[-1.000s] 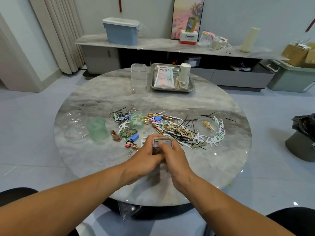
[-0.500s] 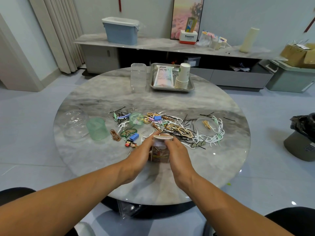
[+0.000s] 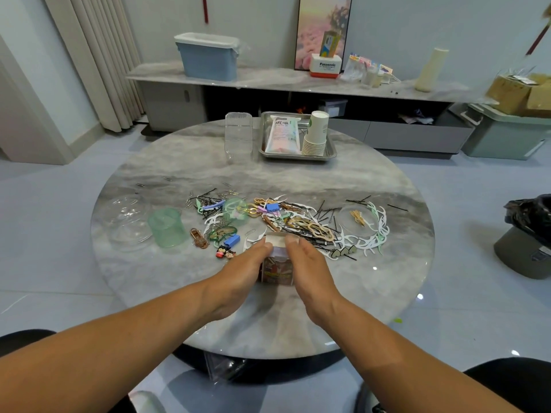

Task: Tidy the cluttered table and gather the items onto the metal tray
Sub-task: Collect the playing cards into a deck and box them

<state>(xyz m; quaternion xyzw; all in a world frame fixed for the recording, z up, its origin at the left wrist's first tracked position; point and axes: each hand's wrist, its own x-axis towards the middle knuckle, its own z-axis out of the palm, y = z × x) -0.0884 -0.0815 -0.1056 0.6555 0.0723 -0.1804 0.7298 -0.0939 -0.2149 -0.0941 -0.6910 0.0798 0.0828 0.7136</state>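
A round marble table (image 3: 185,281) filled the view, and the small box (image 3: 275,263) held at its near middle serves here as the landmark. Far left of the box sat a clear dome lid (image 3: 126,222), and beside it a green cup (image 3: 167,228) lying tilted. Nearer the box on its left lay a mix of clips (image 3: 229,210). The left hand (image 3: 238,275) gripped the box's left side, fingers curled round it with the tips at the top edge. The box stood upright on the table, long axis vertical, its pale top facing up and its printed face toward the viewer; this two-sided hold looked meant to steady it, perhaps for closing or lifting. The right hand (image 3: 310,263) clasped the opposite side, fingers bent over the top edge. Just behind and right of the box spread hairpins (image 3: 325,216), white floss picks (image 3: 375,236) and a clear disc (image 3: 357,222). Far behind the box, at the table's far edge, stood a clear case (image 3: 238,132) and to its right the metal tray (image 3: 331,152), already holding a packet (image 3: 281,135) and stacked paper cups (image 3: 316,135). Most of the clutter was not yet gathered.
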